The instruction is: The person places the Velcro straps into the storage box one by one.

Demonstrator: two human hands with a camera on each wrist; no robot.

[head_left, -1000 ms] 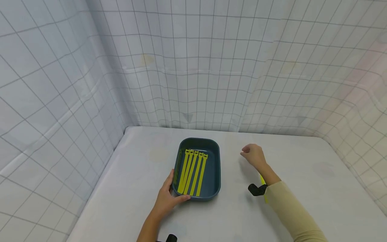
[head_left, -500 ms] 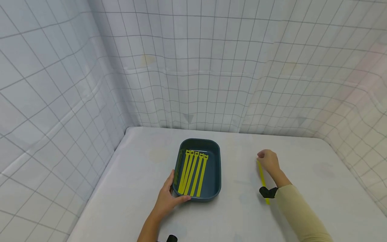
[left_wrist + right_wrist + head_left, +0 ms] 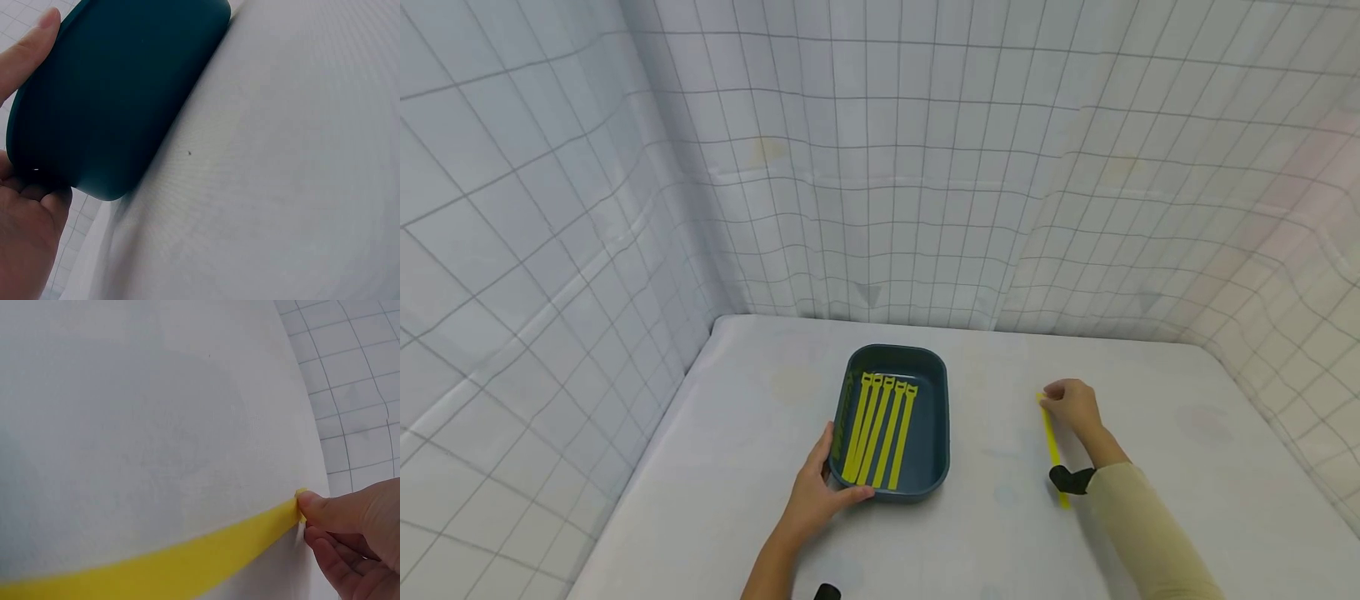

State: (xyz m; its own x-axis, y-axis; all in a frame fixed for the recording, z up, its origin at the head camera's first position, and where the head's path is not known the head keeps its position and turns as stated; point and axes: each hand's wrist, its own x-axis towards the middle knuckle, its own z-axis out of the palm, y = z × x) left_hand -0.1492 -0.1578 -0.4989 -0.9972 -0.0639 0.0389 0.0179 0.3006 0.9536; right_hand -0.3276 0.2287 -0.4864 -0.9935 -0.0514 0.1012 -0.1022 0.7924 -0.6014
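Note:
A dark teal tray (image 3: 932, 417) stands on the white table in the head view, with several yellow cable ties (image 3: 880, 429) lying side by side in its left part. My left hand (image 3: 812, 492) grips the tray's near left corner, thumb on the front rim and fingers along the left side. To the right, my right hand (image 3: 1075, 408) pinches the far end of one more yellow cable tie (image 3: 187, 562) between thumb and fingertips. In the right wrist view that strap's pinched end is raised off the table. The wrist and a black wrist piece cover part of it in the head view.
The white table (image 3: 985, 533) carries the tray at its middle. White gridded curtains (image 3: 880, 167) hang behind the table and along both sides. A black wrist piece (image 3: 1070, 480) sits on the right forearm.
My right hand has moved right and toward me from beside the tray to the loose cable tie and now pinches its far end. The left hand and tray stay put.

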